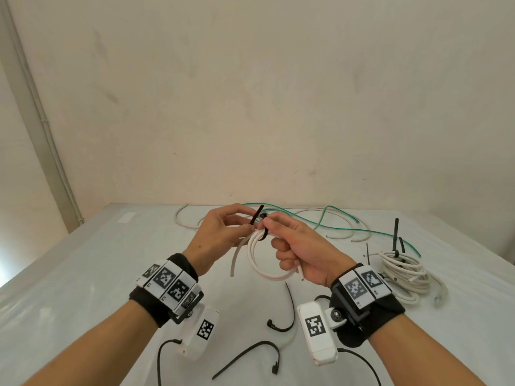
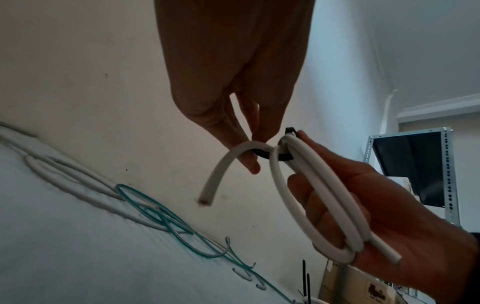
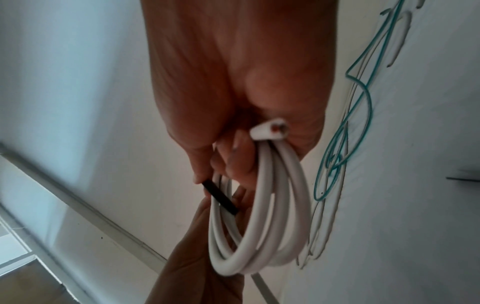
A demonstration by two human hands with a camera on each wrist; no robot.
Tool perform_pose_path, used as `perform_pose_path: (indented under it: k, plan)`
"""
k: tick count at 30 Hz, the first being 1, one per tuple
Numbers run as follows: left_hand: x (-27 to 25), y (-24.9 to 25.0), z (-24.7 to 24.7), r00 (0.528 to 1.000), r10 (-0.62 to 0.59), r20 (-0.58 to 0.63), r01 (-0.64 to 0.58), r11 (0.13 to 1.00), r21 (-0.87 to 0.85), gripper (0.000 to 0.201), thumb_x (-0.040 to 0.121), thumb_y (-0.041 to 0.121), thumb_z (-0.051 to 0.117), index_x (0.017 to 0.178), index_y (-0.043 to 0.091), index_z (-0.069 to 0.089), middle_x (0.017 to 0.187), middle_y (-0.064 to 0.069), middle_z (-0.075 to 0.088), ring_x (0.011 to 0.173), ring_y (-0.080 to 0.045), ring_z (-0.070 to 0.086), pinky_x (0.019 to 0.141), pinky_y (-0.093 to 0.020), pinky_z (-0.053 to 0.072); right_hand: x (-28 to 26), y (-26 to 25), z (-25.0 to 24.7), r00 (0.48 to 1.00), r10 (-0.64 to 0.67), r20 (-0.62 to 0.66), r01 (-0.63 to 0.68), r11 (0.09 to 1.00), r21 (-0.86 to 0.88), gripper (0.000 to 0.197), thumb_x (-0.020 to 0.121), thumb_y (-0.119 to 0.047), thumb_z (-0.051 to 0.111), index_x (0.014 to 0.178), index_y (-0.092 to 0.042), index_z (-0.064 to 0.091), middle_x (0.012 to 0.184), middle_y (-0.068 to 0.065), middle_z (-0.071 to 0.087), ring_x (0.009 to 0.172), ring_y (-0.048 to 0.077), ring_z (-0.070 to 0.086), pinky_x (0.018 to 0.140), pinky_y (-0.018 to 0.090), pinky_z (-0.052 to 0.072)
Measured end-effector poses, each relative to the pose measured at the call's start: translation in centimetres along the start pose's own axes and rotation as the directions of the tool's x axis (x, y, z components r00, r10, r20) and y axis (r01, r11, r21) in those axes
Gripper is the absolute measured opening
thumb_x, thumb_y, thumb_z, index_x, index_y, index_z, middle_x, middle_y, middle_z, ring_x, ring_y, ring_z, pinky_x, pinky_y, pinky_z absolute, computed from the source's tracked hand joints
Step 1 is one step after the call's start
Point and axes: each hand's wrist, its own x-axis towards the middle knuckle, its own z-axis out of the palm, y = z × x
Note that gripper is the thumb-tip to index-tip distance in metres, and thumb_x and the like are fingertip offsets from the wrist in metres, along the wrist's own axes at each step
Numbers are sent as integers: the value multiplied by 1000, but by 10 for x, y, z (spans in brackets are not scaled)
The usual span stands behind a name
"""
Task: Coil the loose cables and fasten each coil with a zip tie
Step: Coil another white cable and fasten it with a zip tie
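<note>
A small white cable coil [image 1: 260,257] hangs in the air above the table, and my right hand [image 1: 295,246] grips it, seen edge-on as the coil [image 2: 311,197] [image 3: 262,222] in the wrist views. A black zip tie [image 1: 257,218] is looped round the top of the coil; the same tie [image 2: 265,153] [image 3: 221,195] shows in both wrist views. My left hand [image 1: 223,232] pinches the tie's tail between thumb and fingers. One cut cable end [image 2: 206,200] curves free to the left.
Loose white cables [image 1: 189,221] and a green cable [image 1: 334,227] lie at the table's far side. A tied white coil [image 1: 404,277] with black ties sits at the right. Several spare black zip ties [image 1: 250,355] lie near the front edge.
</note>
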Motion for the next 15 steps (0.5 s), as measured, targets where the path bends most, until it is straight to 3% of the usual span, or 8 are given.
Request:
perform_pose_path:
  k: [4, 8, 12, 15]
  plan:
    - [1, 5, -1, 999, 22, 26, -23, 999, 32, 24, 91, 0, 71, 109, 14, 78, 97, -25, 74, 81, -25, 70, 74, -32, 60, 6, 1, -4, 999, -6, -32, 7, 1000, 28, 16, 106, -36, 56, 101, -22, 63, 62, -6, 20, 49, 9, 13, 41, 18, 18]
    - [7, 5, -2, 998, 41, 42, -46, 993, 112, 19, 96, 5, 66, 105, 16, 78, 93, -26, 74, 85, -35, 73, 74, -34, 61, 11, -2, -6, 1000, -11, -17, 12, 1000, 16, 15, 106, -35, 55, 109, -21, 62, 61, -8, 20, 49, 8, 12, 43, 19, 15]
    - [16, 6, -5, 997, 54, 61, -64, 983, 171, 11, 100, 17, 68, 105, 17, 78, 91, -21, 77, 88, -36, 76, 74, -37, 62, 13, -5, -8, 1000, -18, 2, 18, 1000, 17, 16, 106, -36, 56, 108, -22, 62, 63, -7, 19, 50, 8, 12, 42, 19, 16]
    - [21, 8, -7, 992, 81, 95, -102, 963, 249, 9, 100, 16, 67, 103, 17, 76, 87, -19, 77, 84, -38, 77, 75, -38, 63, 15, -6, -9, 1000, -22, 5, 22, 999, 26, 16, 106, -36, 55, 108, -22, 62, 63, -6, 19, 50, 8, 12, 42, 19, 16]
